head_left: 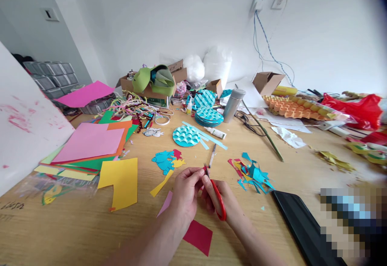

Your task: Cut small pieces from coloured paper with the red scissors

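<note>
My right hand [220, 199] is closed around the red-handled scissors [222, 209], whose blades point up and away from me. Close against it, my left hand [188, 189] pinches a small piece of paper at the blades; fingers hide most of it, and only a little red shows. Below my wrists lies a dark red paper sheet [199, 237], with a pink paper strip [165, 204] left of my forearm. Beyond my hands are blue fish cutouts [164, 160], a yellow fish cutout [179, 163] and a yellow strip [161, 183].
Paper scraps [254, 173] lie to the right, near a black tablet-like device [302, 221]. Coloured sheets [87, 143] are stacked at left beside a yellow sheet [122, 181]. Further back are a pen [212, 156], a woven blue disc [186, 136], a glue tube [216, 132] and a steel bottle [233, 107].
</note>
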`<state>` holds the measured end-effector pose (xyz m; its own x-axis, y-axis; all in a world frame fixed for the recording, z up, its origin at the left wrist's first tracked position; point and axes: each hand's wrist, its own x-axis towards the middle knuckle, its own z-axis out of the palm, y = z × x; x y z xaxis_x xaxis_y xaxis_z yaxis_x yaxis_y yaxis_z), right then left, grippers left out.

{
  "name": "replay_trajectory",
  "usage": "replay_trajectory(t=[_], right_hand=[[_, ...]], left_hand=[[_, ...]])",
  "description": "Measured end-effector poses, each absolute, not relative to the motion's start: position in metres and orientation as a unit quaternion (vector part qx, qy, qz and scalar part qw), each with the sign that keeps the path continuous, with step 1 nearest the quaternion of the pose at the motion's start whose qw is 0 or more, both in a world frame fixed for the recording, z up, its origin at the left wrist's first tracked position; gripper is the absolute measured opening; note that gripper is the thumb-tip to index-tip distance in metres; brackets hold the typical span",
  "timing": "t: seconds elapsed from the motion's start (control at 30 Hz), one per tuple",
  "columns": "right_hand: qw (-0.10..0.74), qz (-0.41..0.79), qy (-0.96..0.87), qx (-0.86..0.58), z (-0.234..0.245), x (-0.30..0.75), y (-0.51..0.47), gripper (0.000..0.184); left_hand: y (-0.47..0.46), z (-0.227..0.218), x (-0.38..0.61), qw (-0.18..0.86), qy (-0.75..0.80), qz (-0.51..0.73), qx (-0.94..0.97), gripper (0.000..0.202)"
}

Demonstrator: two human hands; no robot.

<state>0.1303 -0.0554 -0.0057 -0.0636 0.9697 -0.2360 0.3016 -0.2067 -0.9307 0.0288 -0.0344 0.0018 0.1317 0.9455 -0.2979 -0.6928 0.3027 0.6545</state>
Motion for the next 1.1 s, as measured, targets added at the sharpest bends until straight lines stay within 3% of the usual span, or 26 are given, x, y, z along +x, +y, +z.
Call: replay_trajectory(t=[1.1], right_hand=[[0.348, 0.519, -0.489, -0.608, -0.0035, 0.1280, -0.0574, 0.063]], left_hand=[[-0.0356, 0.0046, 0.0282, 0.751, 0.337, 0.546, 0.159, 0.019]])
